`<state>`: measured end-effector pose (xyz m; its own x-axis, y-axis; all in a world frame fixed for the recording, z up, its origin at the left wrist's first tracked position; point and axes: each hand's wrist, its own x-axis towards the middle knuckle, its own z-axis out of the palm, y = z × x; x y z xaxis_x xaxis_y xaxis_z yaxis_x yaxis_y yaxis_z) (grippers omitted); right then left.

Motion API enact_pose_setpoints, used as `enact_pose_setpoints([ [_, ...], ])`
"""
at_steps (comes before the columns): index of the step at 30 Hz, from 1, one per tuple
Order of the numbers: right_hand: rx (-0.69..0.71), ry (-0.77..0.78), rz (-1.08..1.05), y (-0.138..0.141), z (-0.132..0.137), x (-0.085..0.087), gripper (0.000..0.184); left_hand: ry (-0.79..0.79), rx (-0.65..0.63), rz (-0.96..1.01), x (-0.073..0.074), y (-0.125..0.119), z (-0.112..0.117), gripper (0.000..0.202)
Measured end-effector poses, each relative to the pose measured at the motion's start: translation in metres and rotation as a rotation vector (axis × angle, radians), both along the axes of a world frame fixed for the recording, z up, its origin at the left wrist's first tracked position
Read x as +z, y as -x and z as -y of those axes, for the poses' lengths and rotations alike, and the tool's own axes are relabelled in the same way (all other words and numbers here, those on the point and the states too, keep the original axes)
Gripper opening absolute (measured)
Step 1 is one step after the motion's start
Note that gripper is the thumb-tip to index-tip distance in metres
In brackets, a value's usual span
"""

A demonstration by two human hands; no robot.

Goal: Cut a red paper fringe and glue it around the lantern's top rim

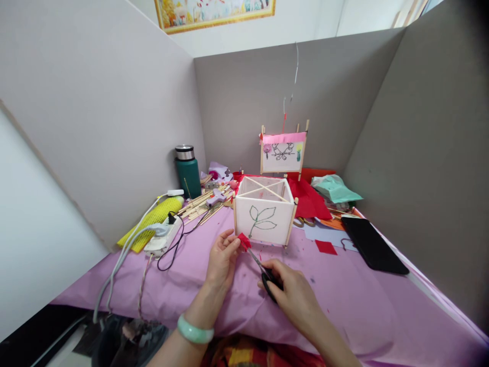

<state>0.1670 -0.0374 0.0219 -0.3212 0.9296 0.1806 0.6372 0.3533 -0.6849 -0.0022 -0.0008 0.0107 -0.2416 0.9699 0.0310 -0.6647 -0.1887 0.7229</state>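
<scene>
My left hand (222, 259) pinches a small piece of red paper (244, 241) between thumb and fingers. My right hand (291, 289) grips black-handled scissors (263, 270), whose blades point up-left and meet the red paper. Both hands hover over the purple table cover (344, 295). Just behind them stands a white paper lantern box (265, 210) with a wooden stick frame and a leaf drawn on its front. A second lantern (283, 151) with a pink top band hangs on a wire further back.
At the left lie a power strip (163, 238) with cables, a yellow mesh bundle (153, 220), a green flask (188, 171), wooden sticks and a glue gun (216, 197). Red and green paper sheets lie behind; a black tablet (372, 244) lies at right. Grey partition walls enclose the desk.
</scene>
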Motion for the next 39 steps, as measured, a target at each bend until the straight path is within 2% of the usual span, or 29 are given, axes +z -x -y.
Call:
enact_pose_setpoints([
  [24, -0.014, 0.007, -0.012, 0.0, -0.004, -0.002, 0.02, -0.01, -0.007, -0.001, 0.0, 0.0, 0.0, 0.046],
  [39, 0.05, 0.11, -0.002, -0.009, 0.001, 0.008, 0.027, -0.004, 0.02, 0.058, -0.001, 0.001, -0.001, 0.046],
])
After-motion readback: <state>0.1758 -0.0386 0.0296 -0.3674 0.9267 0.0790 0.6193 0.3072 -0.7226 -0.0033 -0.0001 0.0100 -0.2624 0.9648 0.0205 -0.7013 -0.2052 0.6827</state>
